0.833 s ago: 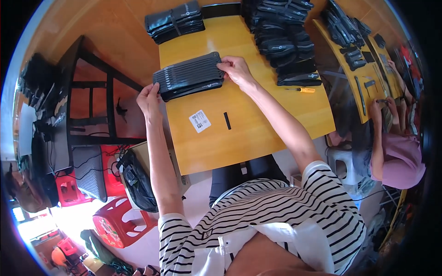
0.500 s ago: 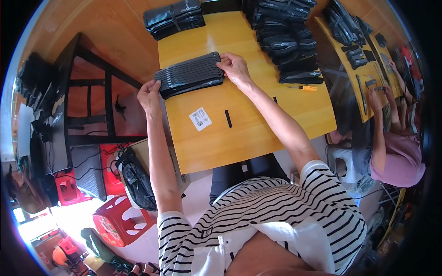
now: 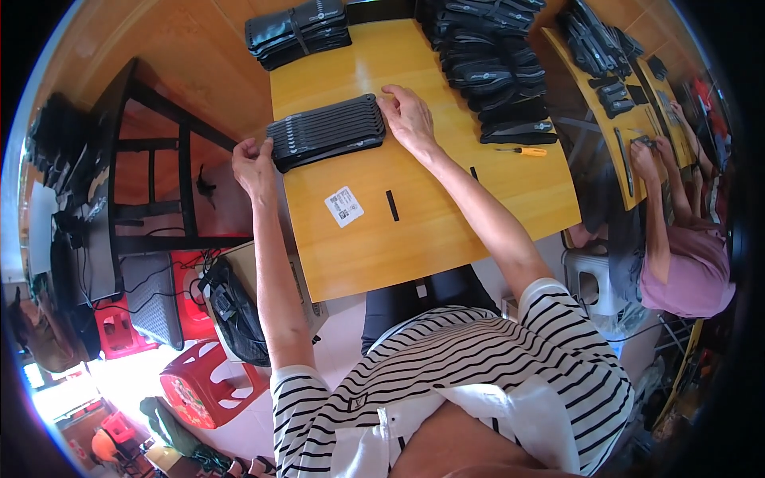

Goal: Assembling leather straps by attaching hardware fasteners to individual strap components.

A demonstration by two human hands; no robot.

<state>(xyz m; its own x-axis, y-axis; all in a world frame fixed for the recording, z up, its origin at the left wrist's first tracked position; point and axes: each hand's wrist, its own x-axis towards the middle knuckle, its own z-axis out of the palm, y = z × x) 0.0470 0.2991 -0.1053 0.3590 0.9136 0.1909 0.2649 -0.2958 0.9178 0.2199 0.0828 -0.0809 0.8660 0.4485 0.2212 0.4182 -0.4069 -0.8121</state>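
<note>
A neat stack of flat black strip-like pieces (image 3: 327, 131), overlapping in a row, lies on the left part of the yellow wooden table (image 3: 430, 247). At its left end is my left hand (image 3: 255, 171), thumb by the stack's edge and fingers loosely bent apart from the thumb. My right hand (image 3: 409, 121) is beside the right end, its fingers apart and holding nothing. Nearer to me lie a white printed label sheet (image 3: 344, 207) and a short black strip (image 3: 392, 205).
Bundled black pouches (image 3: 299, 32) lie at the far left corner; taller piles of black pouches (image 3: 486, 72) stand at the far right. A yellow-handled screwdriver (image 3: 522, 150) lies by them. A black metal frame (image 3: 187, 175) stands left. Right, a co-worker in pink (image 3: 685, 263) handles something.
Both hands have loosened from the ends of the stack, the right one spreading its fingers. The stack now rests slightly lower and flatter on the table.
</note>
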